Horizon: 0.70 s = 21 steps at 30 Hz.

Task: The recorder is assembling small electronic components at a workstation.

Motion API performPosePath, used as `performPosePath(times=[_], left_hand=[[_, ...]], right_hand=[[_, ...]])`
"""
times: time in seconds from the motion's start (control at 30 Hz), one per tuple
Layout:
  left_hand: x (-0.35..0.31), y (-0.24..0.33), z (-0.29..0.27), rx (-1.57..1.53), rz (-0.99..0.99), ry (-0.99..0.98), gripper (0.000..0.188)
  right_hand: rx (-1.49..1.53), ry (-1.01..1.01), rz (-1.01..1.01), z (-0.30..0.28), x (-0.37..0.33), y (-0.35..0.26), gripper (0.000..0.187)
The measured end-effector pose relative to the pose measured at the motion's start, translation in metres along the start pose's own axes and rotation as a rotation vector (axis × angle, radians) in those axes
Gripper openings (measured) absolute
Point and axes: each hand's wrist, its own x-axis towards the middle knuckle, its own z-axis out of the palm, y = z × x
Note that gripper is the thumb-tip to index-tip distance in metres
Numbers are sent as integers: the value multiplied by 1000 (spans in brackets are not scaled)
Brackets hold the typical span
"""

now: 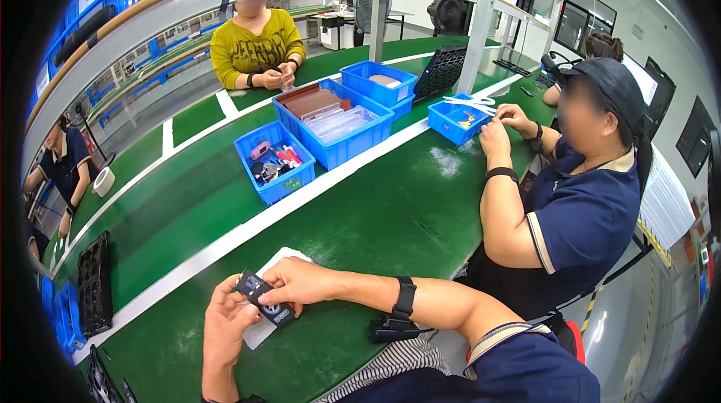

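Note:
Both my hands hold a flat black rectangular piece [278, 314] with pale print on its face, tilted above the green tabletop. My left hand [225, 316] grips its upper left end between thumb and fingers. Across the middle of the piece, my right hand [304, 281] presses with the thumb on top and the other fingers curled around the edge. Under the hands lies a white sheet of cloth or paper [257, 334], partly hidden by them.
Ahead stand a blue bin [279, 191] of small tools and a larger blue bin [334, 153] with clear plastic and brown pieces. A co-worker [578, 200] at right handles something by a small blue bin [448, 131]. Black trays [95, 283] lie at left.

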Motion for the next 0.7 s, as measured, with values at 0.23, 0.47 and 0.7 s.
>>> performPosePath(times=[0.23, 0.47, 0.7], left_hand=[[4, -14, 1, -81, -13, 111, 42], [5, 11, -25, 55, -12, 141, 48], [-22, 20, -144, 436, 17, 349, 55]], right_hand=[[154, -12, 37, 3, 5, 12, 27], [-27, -65, 73, -3, 2, 7, 27], [-74, -60, 47, -1, 1, 6, 25]])
